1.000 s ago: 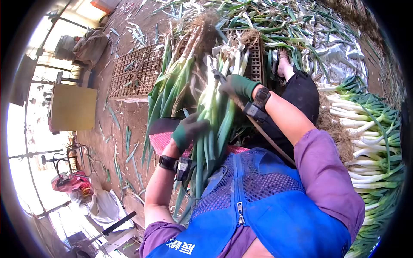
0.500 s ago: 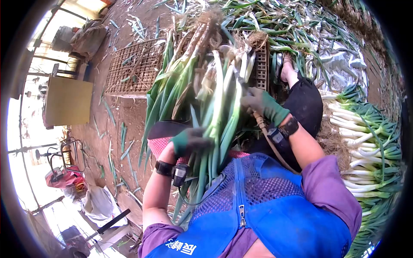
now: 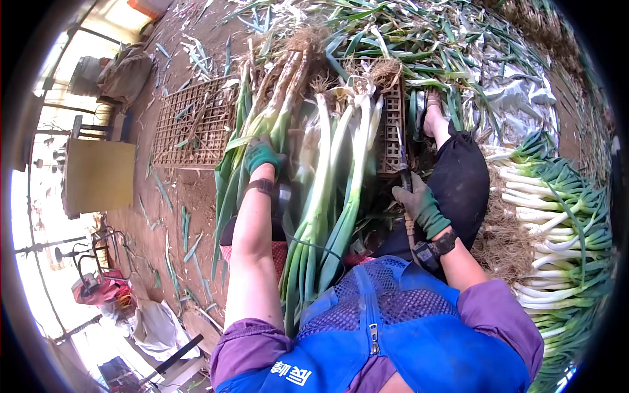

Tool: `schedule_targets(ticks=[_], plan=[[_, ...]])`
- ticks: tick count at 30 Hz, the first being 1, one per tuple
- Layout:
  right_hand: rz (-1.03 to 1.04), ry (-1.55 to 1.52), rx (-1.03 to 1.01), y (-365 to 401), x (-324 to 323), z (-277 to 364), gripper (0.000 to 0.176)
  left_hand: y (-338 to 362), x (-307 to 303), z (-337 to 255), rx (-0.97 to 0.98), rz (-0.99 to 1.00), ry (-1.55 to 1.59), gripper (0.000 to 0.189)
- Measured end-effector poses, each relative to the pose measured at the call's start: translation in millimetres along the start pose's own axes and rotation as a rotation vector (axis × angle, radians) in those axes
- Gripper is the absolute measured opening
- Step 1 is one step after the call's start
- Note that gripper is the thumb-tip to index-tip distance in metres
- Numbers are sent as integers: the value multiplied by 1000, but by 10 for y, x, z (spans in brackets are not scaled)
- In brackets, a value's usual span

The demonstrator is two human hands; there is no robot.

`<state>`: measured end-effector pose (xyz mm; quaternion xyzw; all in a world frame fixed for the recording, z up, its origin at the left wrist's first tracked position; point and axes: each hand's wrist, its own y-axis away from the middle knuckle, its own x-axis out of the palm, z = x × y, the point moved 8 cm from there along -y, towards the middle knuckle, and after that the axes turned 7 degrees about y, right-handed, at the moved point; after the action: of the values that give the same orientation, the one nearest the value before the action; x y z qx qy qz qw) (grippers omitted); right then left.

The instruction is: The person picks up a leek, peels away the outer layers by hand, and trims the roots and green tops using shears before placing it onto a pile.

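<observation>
Left hand (image 3: 262, 156), green glove and all, is stretched out ahead of me and curled shut on the leaves of the unpeeled bunch (image 3: 278, 92) of green onions. That's the one with the dirty brown stalks and roots pointing away from me, lying beside the flat brown crate (image 3: 193, 121). Right hand (image 3: 422, 206) is down by my knee, fist closed round a thin tool (image 3: 401, 160) that sticks up past the glove. A tan hose (image 3: 411, 229) runs from it back along my wrist, though honestly the tip is too small for me to make out. Between the two hands the cleaned onions (image 3: 324, 164) lie across my lap, white ends and roots away from me, green tops down against my blue mesh vest (image 3: 406, 314). Their white ends reach a second crate (image 3: 393, 121). Off to my right there's a stack of clean white onions (image 3: 557, 196) on the ground, stalks pointing in toward my leg, with a mat of brown roots (image 3: 504, 236) just beside it. Loose green trimmings (image 3: 164, 177) are scattered over the dirt on the left.
</observation>
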<state>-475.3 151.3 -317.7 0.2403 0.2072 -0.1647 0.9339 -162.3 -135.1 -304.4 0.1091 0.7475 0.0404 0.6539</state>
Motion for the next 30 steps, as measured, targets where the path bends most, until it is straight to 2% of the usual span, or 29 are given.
schedule_targets(ticks=[1,5,9,10,11,12,13,14,15,16,17,18,19,20,21,23,25,26,27,28,29,30], plan=[[-13,-13,45,-19,-8,-47,53,-39,0,-44,9,75,21,73],[-13,80,-30,-92,69,-34,52,-201,44,228,-17,312,146,77],[42,22,-20,-15,85,3,48,83,-166,436,98,176,170,76],[52,7,-15,23,59,46,47,103,-82,522,72,301,392,78],[53,-8,-27,24,54,15,46,151,-46,612,53,303,540,76],[56,-21,-40,2,59,-46,45,151,-163,678,56,246,474,74],[60,-34,-53,-9,61,-85,45,162,-295,729,57,188,410,72],[65,-64,-36,3,59,-122,45,445,-778,461,78,134,439,68],[72,-95,-19,23,63,-148,44,524,-1085,413,36,63,268,67],[77,-125,-3,36,63,-161,44,555,-1379,371,126,3,200,60],[85,-109,-7,51,57,-154,44,610,-1693,315,139,-123,100,64],[92,-92,-9,68,47,-144,44,506,-1875,473,124,-178,179,77],[99,-76,-11,92,42,-136,43,496,-2122,467,236,-236,315,86],[119,-62,-6,113,52,-131,43,697,-2523,219,197,-306,68,82],[140,-46,-2,130,61,-121,43,813,-2793,10,217,-304,-13,76],[187,-50,-17,156,103,-103,43,1110,-3008,-518,223,-156,-19,69],[237,-94,-54,180,183,-79,43,1100,-2736,-717,247,28,146,60],[261,-128,-55,216,217,-41,45,987,-2376,-737,279,213,271,55],[283,-162,-54,273,255,29,46,833,-1929,-703,317,311,386,56],[302,-197,-51,344,277,98,47,1114,-1714,-897,202,425,457,62],[291,-210,-117,475,222,209,47,1131,-1102,-958,171,436,422,68],[286,-215,-180,645,175,378,47,1000,-690,-987,299,457,481,70]])
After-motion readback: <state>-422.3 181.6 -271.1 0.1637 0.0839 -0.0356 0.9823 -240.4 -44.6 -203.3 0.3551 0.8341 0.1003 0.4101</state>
